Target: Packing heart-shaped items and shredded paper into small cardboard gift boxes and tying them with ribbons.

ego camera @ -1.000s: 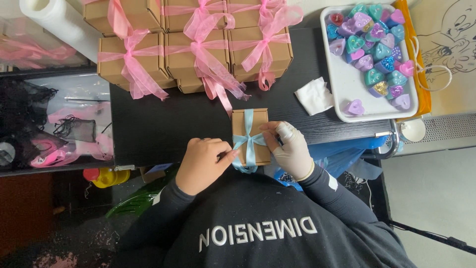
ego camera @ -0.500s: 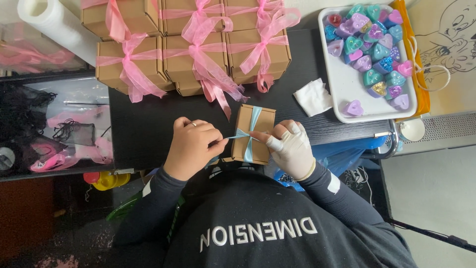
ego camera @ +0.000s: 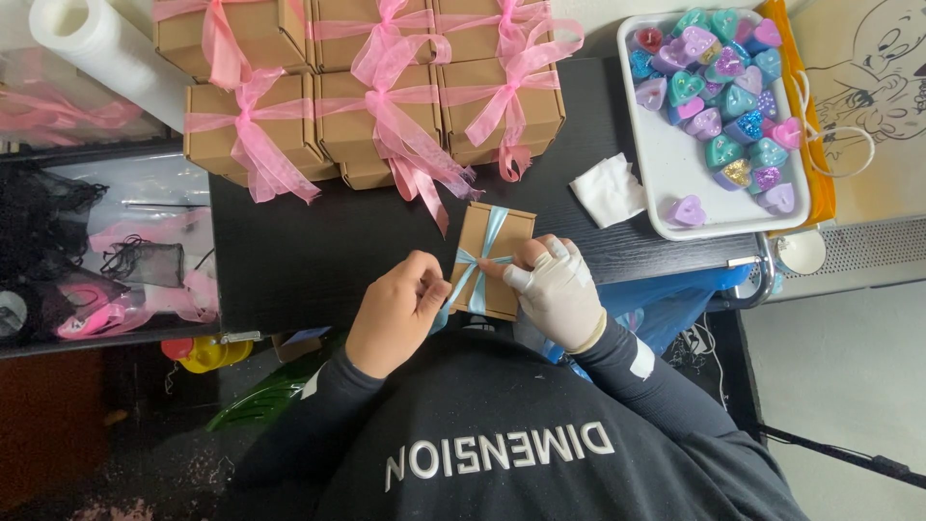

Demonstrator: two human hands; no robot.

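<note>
Small brown cardboard box (ego camera: 500, 253) flat on the black table (ego camera: 318, 251), near the front edge, at about 12 o'clock from the torso. Wrapped crosswise in light blue ribbon (ego camera: 479, 260), strands meeting in a knot over the lid. Left hand (ego camera: 395, 314), bare, at 8 o'clock of the box, fingers curled and pinched shut on a ribbon tail at the box's left edge. Right hand (ego camera: 555, 289), in a white glove with open fingertips, at 4 o'clock of the box, resting on its lower right corner, thumb and forefinger closed on ribbon at the knot; exact strand held there hard to make out, possibly the loop. Ribbon taut between the two hands.

At 12 to 10 o'clock of the box, well apart, a cluster of matching brown boxes tied with pink ribbon bows (ego camera: 386, 96), tails trailing down onto the table. At 2 o'clock, a white tray (ego camera: 666, 183) holding heart-shaped pieces in teal, purple and pink (ego camera: 719, 96), one lone purple heart near the tray's lower rim. Between box and tray, a folded white tissue (ego camera: 608, 190). At far 10 o'clock, a white roll (ego camera: 101, 48) lying tilted. At 9 o'clock, beyond the table edge, a clear bin with pink ribbon scraps and black mesh (ego camera: 106, 260).
</note>
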